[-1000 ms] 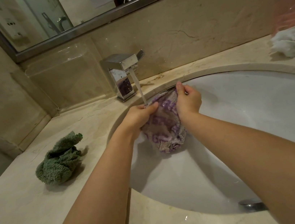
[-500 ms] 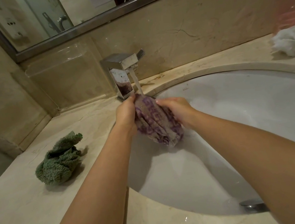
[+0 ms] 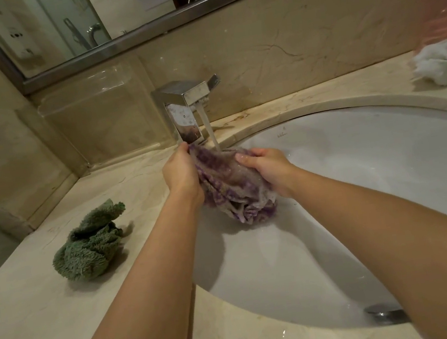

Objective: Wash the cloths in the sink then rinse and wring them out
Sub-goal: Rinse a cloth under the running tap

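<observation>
Purple cloth [image 3: 227, 186] gripped by L hand [image 3: 181, 172] + R hand [image 3: 266, 167] | sink [image 3: 374, 165] logo unreadable

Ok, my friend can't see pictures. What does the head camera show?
Two hands, the left hand and right hand, hold a purple cloth under water running from a faucet over a white sink. A green cloth sits on the counter to the left.

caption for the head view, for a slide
Both hands, left and right, hold a purple cloth under the running tap.
</observation>
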A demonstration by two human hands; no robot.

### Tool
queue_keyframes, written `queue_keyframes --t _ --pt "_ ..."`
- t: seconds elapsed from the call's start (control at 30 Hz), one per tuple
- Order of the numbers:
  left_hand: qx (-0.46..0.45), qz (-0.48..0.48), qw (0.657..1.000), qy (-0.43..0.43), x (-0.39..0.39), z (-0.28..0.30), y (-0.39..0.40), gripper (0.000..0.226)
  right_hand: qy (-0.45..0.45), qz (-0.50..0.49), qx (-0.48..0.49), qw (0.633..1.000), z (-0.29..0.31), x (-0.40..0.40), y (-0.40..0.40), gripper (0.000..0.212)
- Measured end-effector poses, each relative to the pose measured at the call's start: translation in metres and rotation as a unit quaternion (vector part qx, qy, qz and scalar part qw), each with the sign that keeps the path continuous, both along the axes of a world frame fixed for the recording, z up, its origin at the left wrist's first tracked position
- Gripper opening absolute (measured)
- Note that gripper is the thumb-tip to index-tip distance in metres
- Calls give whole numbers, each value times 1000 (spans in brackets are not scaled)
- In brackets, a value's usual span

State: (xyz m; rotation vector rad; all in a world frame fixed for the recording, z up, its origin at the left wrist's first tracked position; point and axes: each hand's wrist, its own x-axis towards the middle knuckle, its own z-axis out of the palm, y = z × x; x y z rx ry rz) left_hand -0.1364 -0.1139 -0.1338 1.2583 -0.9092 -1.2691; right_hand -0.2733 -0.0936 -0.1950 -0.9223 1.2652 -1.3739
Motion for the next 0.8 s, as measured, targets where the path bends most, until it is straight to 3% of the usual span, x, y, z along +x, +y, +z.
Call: queue_keyframes --t 0.4,0.6,0.7,0.8 --pt "-3 -50 991 -126 -1 -11 -1 16 -122 -10 37 992 9 7 1 12" --pt "11 -31 995 -92 -2 -9 -2 15 -143 -47 38 988 6 2 -1 15" --pt "76 -61 995 -23 -1 -5 3 20 -138 -65 36 988 6 6 -3 19" --pt "98 -120 988 -29 -3 -1 8 27 -121 -64 37 990 8 10 -2 19"
